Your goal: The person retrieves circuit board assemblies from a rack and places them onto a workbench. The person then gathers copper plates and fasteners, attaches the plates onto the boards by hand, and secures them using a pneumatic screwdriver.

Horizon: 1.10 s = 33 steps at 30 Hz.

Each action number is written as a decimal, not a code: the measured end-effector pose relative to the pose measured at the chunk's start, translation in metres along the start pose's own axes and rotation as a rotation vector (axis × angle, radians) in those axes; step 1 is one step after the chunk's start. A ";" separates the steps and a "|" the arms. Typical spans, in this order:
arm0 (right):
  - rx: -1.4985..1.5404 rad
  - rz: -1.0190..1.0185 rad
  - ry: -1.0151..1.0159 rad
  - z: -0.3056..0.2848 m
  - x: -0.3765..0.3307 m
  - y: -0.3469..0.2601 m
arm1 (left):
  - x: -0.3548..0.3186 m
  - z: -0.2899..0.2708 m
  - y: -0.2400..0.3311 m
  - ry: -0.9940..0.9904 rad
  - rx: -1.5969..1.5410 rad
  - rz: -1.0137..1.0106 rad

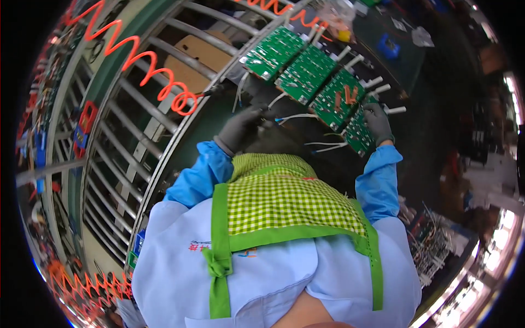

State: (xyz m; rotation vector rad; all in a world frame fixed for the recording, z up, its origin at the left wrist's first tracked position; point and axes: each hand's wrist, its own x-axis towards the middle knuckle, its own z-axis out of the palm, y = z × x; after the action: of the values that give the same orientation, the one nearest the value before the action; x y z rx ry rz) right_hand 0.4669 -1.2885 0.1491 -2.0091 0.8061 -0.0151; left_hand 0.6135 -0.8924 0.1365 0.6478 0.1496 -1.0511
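Note:
Several green circuit boards lie in a slanting row in front of me, with white cables running off their ends. At the right end of the row, my right hand [378, 123], in a grey glove, is closed on the edge of the last circuit board [358, 131]. Brown strips [346, 97] rest on the circuit board beside it [333, 104]. My left hand [240, 129], gloved too, is left of the cable ends with its fingers pinched together. What it pinches, if anything, is too dark and small to make out. Two more boards [307, 74] [273, 52] lie farther left.
A metal roller conveyor [158, 117] runs along my left side. Over it hangs a coiled orange air hose [145, 68], its end near the boards. A blue object [388, 46] and clear plastic bags [334, 13] lie at the far side. Bundled cables [435, 246] are at lower right.

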 end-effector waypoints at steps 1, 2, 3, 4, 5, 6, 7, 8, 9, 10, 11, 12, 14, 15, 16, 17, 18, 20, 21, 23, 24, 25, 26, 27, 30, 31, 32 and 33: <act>-0.039 0.089 0.034 -0.002 -0.003 0.009 | 0.005 0.003 0.010 -0.038 -0.039 -0.026; -0.079 0.178 0.064 -0.004 -0.005 0.019 | 0.011 0.004 0.017 -0.073 -0.080 -0.051; -0.062 0.197 0.073 0.000 -0.003 0.033 | 0.021 -0.004 0.026 -0.071 -0.065 -0.073; -0.208 0.124 0.153 0.003 -0.002 0.058 | 0.034 -0.017 0.031 -0.057 -0.081 -0.077; -0.360 0.053 0.226 0.003 -0.001 0.084 | 0.048 -0.028 0.035 -0.041 -0.100 -0.080; -0.523 -0.022 0.289 0.003 -0.002 0.099 | 0.060 -0.039 0.041 -0.040 -0.103 -0.103; -0.568 -0.034 0.320 0.009 0.001 0.099 | 0.067 -0.050 0.048 -0.067 -0.054 -0.023; -0.576 -0.021 0.311 0.013 -0.003 0.100 | 0.075 -0.060 0.052 -0.093 -0.006 0.060; -0.644 -0.006 0.378 0.018 -0.005 0.107 | 0.081 -0.057 0.054 -0.084 -0.016 0.052; -0.704 -0.005 0.454 0.027 0.005 0.107 | 0.089 -0.048 0.070 0.029 0.067 0.054; -0.714 -0.022 0.480 0.026 -0.004 0.110 | 0.098 -0.043 0.080 0.142 0.149 0.056; -0.684 0.050 0.475 0.034 -0.005 0.097 | 0.105 -0.045 0.088 0.186 0.144 0.102; -0.698 0.051 0.496 0.038 -0.009 0.099 | 0.129 -0.068 0.097 0.117 0.180 0.143; -0.704 0.051 0.493 0.041 -0.011 0.099 | 0.123 -0.050 0.101 0.225 0.129 0.112; -0.717 0.002 0.511 0.047 -0.012 0.099 | 0.128 -0.052 0.102 0.225 0.122 0.108; -0.729 -0.045 0.530 0.048 -0.015 0.099 | 0.138 -0.058 0.105 0.209 0.111 0.127; -0.731 -0.041 0.526 0.048 -0.021 0.101 | 0.142 -0.067 0.110 0.196 0.104 0.145; -0.832 -0.043 0.563 0.056 -0.018 0.095 | 0.167 -0.110 0.099 -0.002 0.225 0.314; -0.739 0.068 0.496 0.063 -0.019 0.082 | 0.178 -0.118 0.098 0.151 0.176 0.272; -0.780 0.062 0.518 0.074 -0.025 0.071 | 0.194 -0.126 0.096 0.242 0.045 0.218; -0.841 0.061 0.528 0.074 -0.031 0.070 | 0.197 -0.130 0.090 0.219 0.091 0.214; -0.864 0.028 0.532 0.076 -0.033 0.068 | 0.199 -0.135 0.090 0.193 0.101 0.174; -0.866 0.036 0.533 0.077 -0.033 0.067 | 0.201 -0.142 0.093 0.169 0.110 0.135; -0.820 0.019 0.539 0.076 -0.033 0.064 | 0.202 -0.142 0.095 0.163 0.110 0.121; -0.744 0.060 0.551 0.068 -0.034 0.052 | 0.200 -0.138 0.102 0.143 0.033 -0.002; -0.710 0.108 0.555 0.066 -0.035 0.046 | 0.197 -0.138 0.104 0.124 -0.003 -0.067; -0.708 0.122 0.556 0.065 -0.032 0.040 | 0.196 -0.139 0.106 0.106 -0.038 -0.131; -0.706 0.042 0.598 0.062 -0.029 0.034 | 0.205 -0.154 0.102 0.049 -0.062 -0.102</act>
State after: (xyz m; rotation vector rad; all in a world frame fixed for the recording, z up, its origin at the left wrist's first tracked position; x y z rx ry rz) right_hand 0.4458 -1.2366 0.0969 -2.7009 1.3681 -0.3676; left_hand 0.8320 -0.9274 -0.0289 0.6155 0.2591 -1.1246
